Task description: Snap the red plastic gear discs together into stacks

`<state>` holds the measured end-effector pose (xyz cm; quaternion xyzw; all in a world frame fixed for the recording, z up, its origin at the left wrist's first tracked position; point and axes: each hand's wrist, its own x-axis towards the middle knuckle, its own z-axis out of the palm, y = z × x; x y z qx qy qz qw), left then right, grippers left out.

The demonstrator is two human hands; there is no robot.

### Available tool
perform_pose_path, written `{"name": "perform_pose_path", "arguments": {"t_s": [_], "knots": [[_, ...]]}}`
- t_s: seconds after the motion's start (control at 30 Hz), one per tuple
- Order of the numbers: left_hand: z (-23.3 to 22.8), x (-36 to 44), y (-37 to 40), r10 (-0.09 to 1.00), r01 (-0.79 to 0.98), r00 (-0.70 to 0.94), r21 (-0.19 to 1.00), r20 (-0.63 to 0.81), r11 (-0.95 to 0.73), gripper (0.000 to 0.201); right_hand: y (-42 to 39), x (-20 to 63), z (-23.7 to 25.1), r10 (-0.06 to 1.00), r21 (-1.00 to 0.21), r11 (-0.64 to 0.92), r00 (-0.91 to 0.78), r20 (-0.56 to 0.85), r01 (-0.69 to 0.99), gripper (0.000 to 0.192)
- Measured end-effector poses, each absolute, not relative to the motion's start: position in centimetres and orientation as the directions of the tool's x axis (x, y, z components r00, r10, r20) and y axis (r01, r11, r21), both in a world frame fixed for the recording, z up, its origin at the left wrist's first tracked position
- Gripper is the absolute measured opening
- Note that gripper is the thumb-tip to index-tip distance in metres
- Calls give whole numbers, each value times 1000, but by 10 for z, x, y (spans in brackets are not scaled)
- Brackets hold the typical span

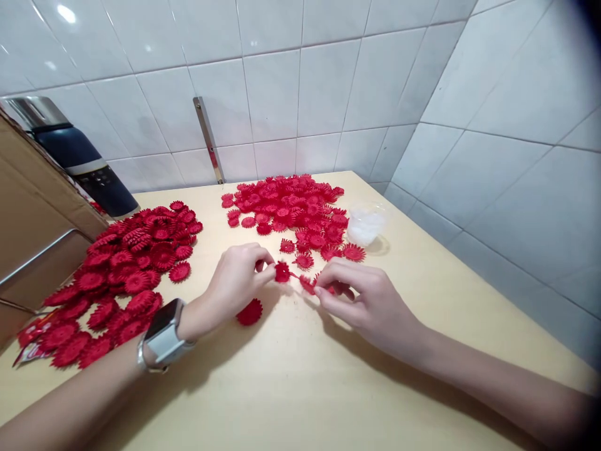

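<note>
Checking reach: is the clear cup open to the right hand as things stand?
Probably yes: the clear cup stands just beyond the right hand, nothing between, though that hand pinches a red flower.

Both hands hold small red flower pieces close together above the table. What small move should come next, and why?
Probably bring the left hand a little toward the right hand, so the red flower piece it pinches meets the red piece in the right fingers. The two pieces sit almost tip to tip with a narrow gap, both held above the table.
</note>
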<state>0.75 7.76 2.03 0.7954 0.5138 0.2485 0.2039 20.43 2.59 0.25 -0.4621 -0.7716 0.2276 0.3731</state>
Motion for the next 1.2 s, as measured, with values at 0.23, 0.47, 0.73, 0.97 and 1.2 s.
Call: {"name": "perform_pose_path", "arguments": {"t_s": [0.23, 0.47, 0.73, 0.97, 1.2], "knots": [[29, -6, 99, 956, 634, 289, 738, 50, -230, 17, 31, 209, 3, 906, -666, 410, -190, 379, 623, 13], [37, 12, 68, 900, 447, 393, 895, -188, -9, 15, 34, 209, 5, 940, -771, 323, -95, 327, 549, 8], [35, 18, 47, 798, 408, 492, 902, -349, 143, 20, 20, 200, 17, 901, -930, 190, -431, 39, 314, 12], [38, 22, 38, 801, 358, 476, 912, -364, 201, 13, 19, 199, 15, 904, -937, 131, -427, -20, 323, 23], [33, 22, 33, 781, 315, 500, 918, -375, 239, 11, 19, 199, 17, 871, -965, 21, -479, -109, 260, 17]]}}
